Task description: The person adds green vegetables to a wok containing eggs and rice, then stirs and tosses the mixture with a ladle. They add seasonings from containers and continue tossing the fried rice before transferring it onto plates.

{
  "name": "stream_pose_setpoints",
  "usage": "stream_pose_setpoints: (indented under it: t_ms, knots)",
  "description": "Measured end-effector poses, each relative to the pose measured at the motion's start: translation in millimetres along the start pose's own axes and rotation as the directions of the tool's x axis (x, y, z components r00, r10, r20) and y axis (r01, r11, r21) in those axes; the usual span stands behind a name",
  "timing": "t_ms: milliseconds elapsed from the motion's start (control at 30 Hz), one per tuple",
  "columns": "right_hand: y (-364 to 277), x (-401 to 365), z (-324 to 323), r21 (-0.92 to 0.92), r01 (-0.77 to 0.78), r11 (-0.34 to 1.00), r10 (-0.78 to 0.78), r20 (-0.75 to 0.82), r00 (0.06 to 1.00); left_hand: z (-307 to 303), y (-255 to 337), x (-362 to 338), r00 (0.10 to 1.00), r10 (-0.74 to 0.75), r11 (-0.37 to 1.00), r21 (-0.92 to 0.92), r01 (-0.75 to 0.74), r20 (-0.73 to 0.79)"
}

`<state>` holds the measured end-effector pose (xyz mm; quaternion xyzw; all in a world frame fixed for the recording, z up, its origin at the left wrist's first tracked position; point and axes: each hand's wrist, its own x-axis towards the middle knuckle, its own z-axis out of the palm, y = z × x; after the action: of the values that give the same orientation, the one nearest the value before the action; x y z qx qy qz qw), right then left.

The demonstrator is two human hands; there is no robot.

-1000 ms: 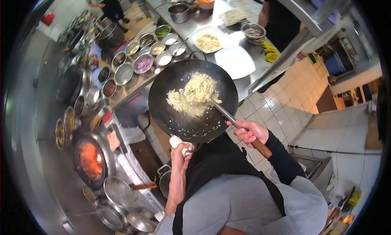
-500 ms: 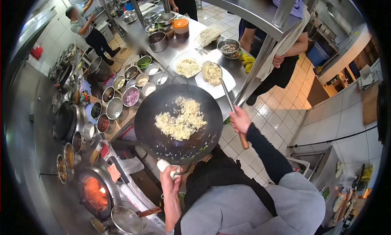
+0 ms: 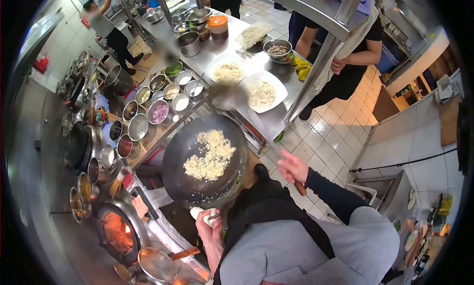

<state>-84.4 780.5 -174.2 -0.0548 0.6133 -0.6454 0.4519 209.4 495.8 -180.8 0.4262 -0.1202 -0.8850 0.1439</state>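
My left hand [image 3: 208,229] is closed around the handle of a black wok [image 3: 180,191], with a white cloth [image 3: 196,212] at the grip. Fried rice [image 3: 211,156] lies in the middle of the wok, which is held up in front of my body. In my right hand [image 3: 292,166] is the wooden-ended handle of a ladle [image 3: 228,95]. Motion smears the ladle's bowl, so its contents cannot be made out; it hangs between the wok and the plates. Rice sits on the nearer white plate [image 3: 278,103] and on a second white plate [image 3: 213,70] to its left.
Several ingredient bowls, one with chopped purple onion [image 3: 158,112], stand at left. A lit burner [image 3: 118,230] and a wire strainer [image 3: 158,264] are lower left. Across the steel counter [image 3: 232,38], behind a metal post [image 3: 313,77], stands a person [image 3: 355,63]. Another person [image 3: 111,31] is far left.
The rice-filled ladle was over the nearer plate; rice now lies on that plate and the ladle has swung left towards the wok. The wok has shifted slightly left and down.
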Motion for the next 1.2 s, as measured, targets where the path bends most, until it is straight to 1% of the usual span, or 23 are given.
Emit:
stream_pose_setpoints:
  t_ms: [67, 100, 133, 200, 233, 267, 333, 367, 400, 433, 467, 533, 567, 600, 667, 733, 767, 867, 900, 1033, 1100, 1133, 1200]
  knots:
    - [24, 3, 11, 0.006, -0.173, 0.985, 0.167, 0.239, 0.957, 2, 5, 2, 1.0, -0.002, 0.999, -0.052, 0.004, 0.027]
    - [27, 14, 21, -0.308, 0.214, 0.927, -0.144, 0.234, 0.962, 6, 7, 4, 0.999, 0.023, 0.999, -0.044, -0.022, 0.023]
    - [30, 25, 32, -0.624, 0.464, 0.629, -0.441, 0.205, 0.873, 12, 13, 5, 0.999, 0.053, 0.998, -0.036, -0.053, 0.012]
    - [10, 53, 51, -0.673, 0.514, 0.532, -0.522, 0.218, 0.825, 29, 34, 30, 0.979, 0.19, 0.975, -0.136, -0.178, 0.08]
    - [2, 71, 65, -0.659, 0.535, 0.529, -0.555, 0.208, 0.805, 41, 54, 44, 0.971, 0.146, 0.983, -0.136, -0.122, 0.187]
    - [-9, 88, 74, -0.659, 0.537, 0.526, -0.572, 0.193, 0.797, 43, 68, 92, 0.966, 0.235, 0.967, -0.129, -0.22, 0.112]
    - [-30, 109, 94, -0.663, 0.461, 0.59, -0.532, 0.11, 0.839, 74, 86, 139, 0.95, 0.189, 0.982, -0.027, -0.188, 0.247]
    - [-40, 111, 101, -0.653, 0.449, 0.61, -0.53, 0.085, 0.844, 67, 68, 121, 0.965, 0.256, 0.966, 0.017, -0.258, 0.052]
    - [-76, 117, 106, -0.647, 0.402, 0.648, -0.48, 0.062, 0.875, 82, 51, 110, 0.934, 0.345, 0.938, 0.061, -0.341, -0.097]
    - [-57, 147, 91, -0.599, 0.671, 0.438, -0.762, 0.148, 0.63, 86, 34, 88, 0.926, 0.359, 0.933, 0.06, -0.354, -0.121]
    - [-72, 138, 87, -0.627, 0.579, 0.521, -0.655, 0.14, 0.742, 81, 22, 68, 0.913, 0.408, 0.892, 0.206, -0.402, 0.012]
    - [-83, 146, 87, -0.626, 0.523, 0.579, -0.593, 0.117, 0.797, 79, 28, 76, 0.897, 0.435, 0.884, 0.226, -0.409, -0.08]
    - [-97, 150, 90, -0.679, 0.37, 0.634, -0.437, 0.08, 0.896, 79, 40, 87, 0.906, 0.421, 0.893, 0.201, -0.403, -0.052]
    - [-102, 167, 89, -0.69, 0.484, 0.538, -0.541, 0.158, 0.826, 81, 54, 99, 0.912, 0.405, 0.88, 0.242, -0.408, 0.067]
    - [-100, 213, 87, -0.726, 0.564, 0.394, -0.635, 0.229, 0.738, 96, 69, 111, 0.896, 0.434, 0.863, 0.243, -0.443, 0.094]
    - [-108, 245, 104, -0.712, 0.49, 0.503, -0.551, 0.173, 0.817, 114, 71, 114, 0.875, 0.478, 0.836, 0.265, -0.481, 0.081]
    - [-105, 264, 111, -0.722, 0.505, 0.472, -0.583, 0.174, 0.793, 121, 72, 115, 0.866, 0.496, 0.823, 0.28, -0.494, 0.071]
    - [-148, 267, 134, -0.79, 0.356, 0.499, -0.389, 0.163, 0.907, 127, 82, 124, 0.875, 0.474, 0.819, 0.317, -0.479, 0.1]
    - [-159, 269, 135, -0.843, 0.266, 0.468, -0.279, 0.145, 0.949, 134, 87, 124, 0.872, 0.48, 0.813, 0.326, -0.483, 0.094]
    - [-132, 290, 83, -0.849, 0.453, 0.274, -0.49, 0.282, 0.825, 154, 111, 135, 0.883, 0.458, 0.824, 0.323, -0.466, 0.107]
    - [-115, 269, 40, -0.879, 0.404, 0.254, -0.446, 0.264, 0.855, 157, 127, 146, 0.894, 0.431, 0.835, 0.324, -0.445, 0.12]
    - [-132, 236, 34, -0.929, 0.292, 0.229, -0.373, 0.193, 0.907, 163, 135, 148, 0.898, 0.426, 0.831, 0.345, -0.436, 0.111]
    - [-148, 205, 15, -0.941, 0.253, 0.226, -0.448, 0.13, 0.884, 178, 151, 151, 0.908, 0.406, 0.825, 0.389, -0.411, 0.099]
